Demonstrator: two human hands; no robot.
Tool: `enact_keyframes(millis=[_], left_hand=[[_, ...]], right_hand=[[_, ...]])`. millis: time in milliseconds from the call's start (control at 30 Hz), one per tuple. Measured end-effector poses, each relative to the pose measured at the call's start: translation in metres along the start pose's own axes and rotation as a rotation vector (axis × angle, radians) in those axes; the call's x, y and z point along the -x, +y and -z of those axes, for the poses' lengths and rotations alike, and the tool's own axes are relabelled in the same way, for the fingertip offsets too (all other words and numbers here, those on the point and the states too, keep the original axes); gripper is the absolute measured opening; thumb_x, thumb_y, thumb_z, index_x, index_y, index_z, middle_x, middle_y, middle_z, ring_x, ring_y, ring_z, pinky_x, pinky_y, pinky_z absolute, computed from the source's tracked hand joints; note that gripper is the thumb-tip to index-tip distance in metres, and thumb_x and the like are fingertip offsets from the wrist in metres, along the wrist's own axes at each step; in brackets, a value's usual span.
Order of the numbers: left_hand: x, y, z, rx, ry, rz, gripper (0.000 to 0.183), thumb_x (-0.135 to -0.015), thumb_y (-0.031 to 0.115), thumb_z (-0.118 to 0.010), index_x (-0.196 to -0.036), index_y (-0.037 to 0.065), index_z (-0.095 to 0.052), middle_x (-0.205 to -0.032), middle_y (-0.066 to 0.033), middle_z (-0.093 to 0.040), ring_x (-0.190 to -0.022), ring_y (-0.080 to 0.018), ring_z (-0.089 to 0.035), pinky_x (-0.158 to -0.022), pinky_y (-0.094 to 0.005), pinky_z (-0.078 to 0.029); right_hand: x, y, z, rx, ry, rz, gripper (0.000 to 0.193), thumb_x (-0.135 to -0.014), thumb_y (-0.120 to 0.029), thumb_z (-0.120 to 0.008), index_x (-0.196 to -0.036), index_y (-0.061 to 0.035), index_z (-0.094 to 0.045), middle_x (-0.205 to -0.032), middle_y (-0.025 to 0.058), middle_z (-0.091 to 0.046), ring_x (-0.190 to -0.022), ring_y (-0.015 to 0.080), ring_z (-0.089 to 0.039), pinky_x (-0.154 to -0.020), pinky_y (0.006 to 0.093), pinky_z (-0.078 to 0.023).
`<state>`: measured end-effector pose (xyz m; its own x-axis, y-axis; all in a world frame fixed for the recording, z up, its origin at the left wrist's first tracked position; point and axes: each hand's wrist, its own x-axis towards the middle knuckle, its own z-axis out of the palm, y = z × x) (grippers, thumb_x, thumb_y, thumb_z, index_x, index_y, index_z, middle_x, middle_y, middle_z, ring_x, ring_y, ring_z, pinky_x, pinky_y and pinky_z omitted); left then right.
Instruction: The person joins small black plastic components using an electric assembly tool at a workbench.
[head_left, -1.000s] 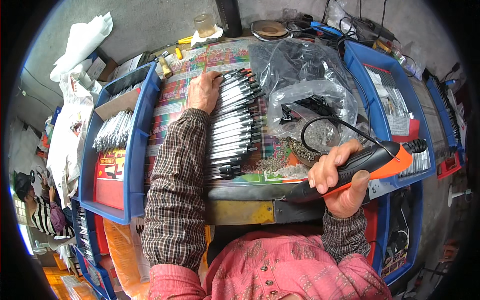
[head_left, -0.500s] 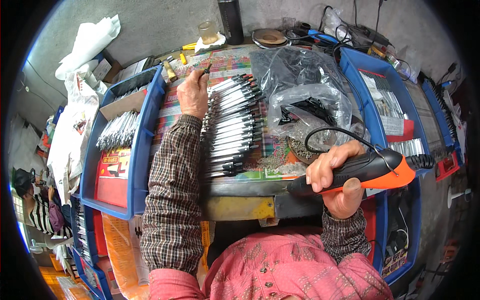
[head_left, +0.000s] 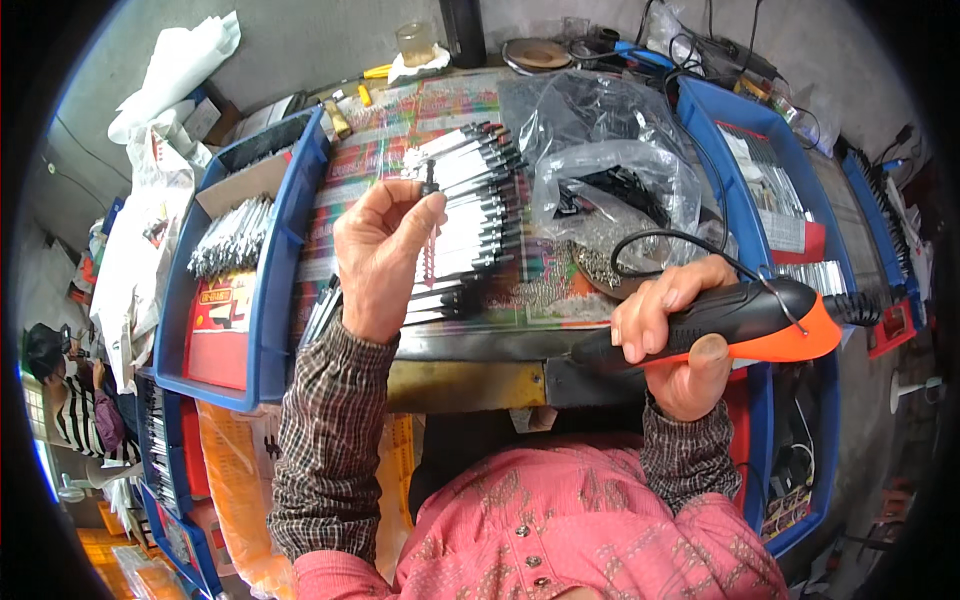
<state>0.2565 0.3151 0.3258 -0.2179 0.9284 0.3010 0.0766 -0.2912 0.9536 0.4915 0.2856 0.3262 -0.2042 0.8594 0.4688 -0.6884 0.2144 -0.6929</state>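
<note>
My left hand (head_left: 380, 255) is pinched shut, thumb against forefinger, on a small black part (head_left: 430, 188); its exact kind I cannot make out. Below and beside that hand lies a long row of silver-white, pen-like sticks (head_left: 475, 225) with black ends, side by side on the bench. A few more of these show to the left of my wrist. In my right hand (head_left: 675, 335) is a black-and-orange electric screwdriver (head_left: 765, 320), gripped around its body over the bench's front edge. Its narrow black end points left, touching nothing that I can see.
Blue bins (head_left: 270, 330) with bundled sticks stand at left; another blue bin (head_left: 745, 180) is at right. A clear bag (head_left: 615, 190) of black parts lies behind a heap of tiny metal pieces (head_left: 597, 265). The screwdriver's cord loops over the bench. A glass (head_left: 415, 45) stands at the back.
My left hand has come back toward me from the far end of the row, with the small black part in its pinch. My right hand holds the electric screwdriver almost unmoved.
</note>
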Motion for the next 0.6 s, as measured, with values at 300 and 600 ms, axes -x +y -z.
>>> enact_keyframes(millis=[300,600], left_hand=[[0.071,-0.006,-0.01,0.17,-0.055,0.252,0.012,-0.081,0.005,-0.062,-0.089,-0.003,-0.058,-0.07,0.0008,-0.055,-0.055,-0.004,-0.049,-0.048,-0.0173,-0.04],[0.096,-0.016,-0.009,-0.309,-0.107,0.042,0.014,-0.072,0.0,-0.064,-0.086,0.0,-0.061,-0.067,-0.0062,-0.053,-0.057,-0.0123,-0.051,-0.052,-0.0242,-0.041]], right_hand=[[-0.009,0.008,-0.004,0.261,0.027,0.091,0.049,-0.073,-0.045,-0.068,-0.09,-0.006,-0.043,-0.064,0.0028,-0.048,-0.054,0.014,-0.05,-0.057,0.0307,-0.042],[-0.014,0.022,-0.001,0.306,0.032,0.095,0.05,-0.073,-0.045,-0.068,-0.092,-0.0057,-0.044,-0.065,0.0039,-0.049,-0.057,0.0153,-0.051,-0.06,0.032,-0.043]])
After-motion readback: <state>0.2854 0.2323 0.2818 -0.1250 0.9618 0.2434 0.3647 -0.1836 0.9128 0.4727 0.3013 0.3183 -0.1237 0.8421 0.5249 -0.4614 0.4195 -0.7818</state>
